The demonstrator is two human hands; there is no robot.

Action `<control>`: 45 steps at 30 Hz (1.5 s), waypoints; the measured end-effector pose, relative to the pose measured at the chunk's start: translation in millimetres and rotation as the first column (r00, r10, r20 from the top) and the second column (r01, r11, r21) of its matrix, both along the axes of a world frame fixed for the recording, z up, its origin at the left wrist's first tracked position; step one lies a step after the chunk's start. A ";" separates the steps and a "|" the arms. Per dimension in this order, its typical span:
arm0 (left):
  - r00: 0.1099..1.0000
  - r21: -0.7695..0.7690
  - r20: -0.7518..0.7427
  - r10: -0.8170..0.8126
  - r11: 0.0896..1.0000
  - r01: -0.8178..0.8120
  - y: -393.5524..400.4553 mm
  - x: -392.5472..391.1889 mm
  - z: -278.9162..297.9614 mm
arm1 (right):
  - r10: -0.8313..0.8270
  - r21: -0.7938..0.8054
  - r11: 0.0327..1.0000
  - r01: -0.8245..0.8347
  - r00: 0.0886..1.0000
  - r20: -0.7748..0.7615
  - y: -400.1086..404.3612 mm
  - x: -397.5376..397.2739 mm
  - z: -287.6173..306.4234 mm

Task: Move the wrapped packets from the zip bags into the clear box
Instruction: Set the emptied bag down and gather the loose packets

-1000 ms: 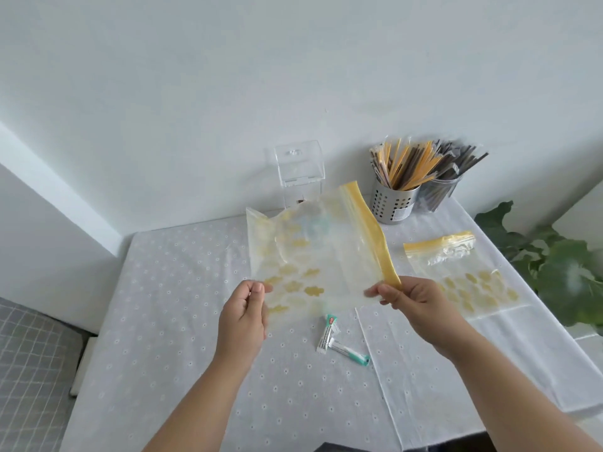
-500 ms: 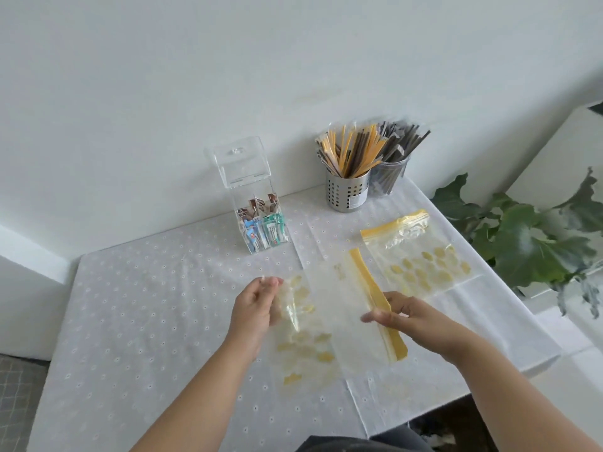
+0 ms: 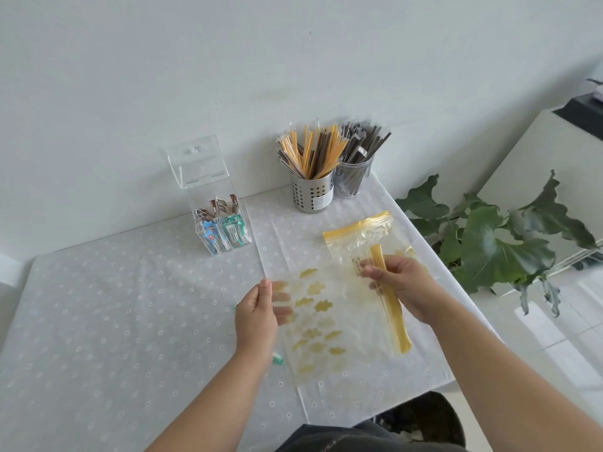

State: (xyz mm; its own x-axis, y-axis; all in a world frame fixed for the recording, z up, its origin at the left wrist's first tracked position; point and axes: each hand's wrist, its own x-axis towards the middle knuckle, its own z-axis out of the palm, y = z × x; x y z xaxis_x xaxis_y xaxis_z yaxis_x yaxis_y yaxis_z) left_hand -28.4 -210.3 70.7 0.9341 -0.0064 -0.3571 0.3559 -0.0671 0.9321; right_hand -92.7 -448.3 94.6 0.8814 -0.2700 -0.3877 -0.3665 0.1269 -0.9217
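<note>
Head view: within the last second the zip bag [image 3: 329, 321] has come down from in front of the box [image 3: 218, 220] to just over the table [image 3: 98, 305], and it now looks empty. The right hand [image 3: 399, 288] pinches its yellow zip strip; the left hand [image 3: 261, 316] grips the other edge, fingers closed on the plastic. Packets [image 3: 225, 234] already stand in the open-lidded box. A green packet [image 3: 277, 359] peeks from beneath the left wrist, so at least one seems left to move. The second bag [image 3: 362, 233] lies behind the right hand, apparently empty. Two straw holders [image 3: 313, 194] stand by the wall, a plant [image 3: 489, 243] is at right; nothing blocks the box.
</note>
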 end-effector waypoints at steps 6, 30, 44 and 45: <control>0.965 -0.171 -0.215 0.149 0.967 -0.187 -10.5 -8.7 -13.8 | 0.349 -0.063 0.926 -0.372 0.907 -0.236 -26.7 -25.5 -19.3; 0.756 0.521 -0.332 -0.565 0.558 0.646 2.8 -28.9 -74.2 | 0.190 -0.718 0.342 -0.606 0.793 -0.579 -0.6 -4.2 -138.8; 0.906 0.744 -0.201 -0.372 0.544 0.388 101.8 36.3 -85.4 | 0.620 -0.728 0.180 -0.661 0.651 -0.438 151.6 33.1 -105.7; 0.893 0.749 -0.202 -0.402 0.524 0.405 100.4 35.7 -86.7 | 0.601 -0.729 0.169 -0.663 0.656 -0.457 159.3 35.3 -109.1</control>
State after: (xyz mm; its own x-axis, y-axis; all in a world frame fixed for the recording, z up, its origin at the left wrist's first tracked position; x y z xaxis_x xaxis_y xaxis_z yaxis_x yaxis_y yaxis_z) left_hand 7.3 -109.9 -16.0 0.9014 -0.1104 -0.4186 0.1087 -0.8782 0.4657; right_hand -57.4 -289.0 -14.5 0.8969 0.1810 -0.4034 0.0082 -0.9191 -0.3940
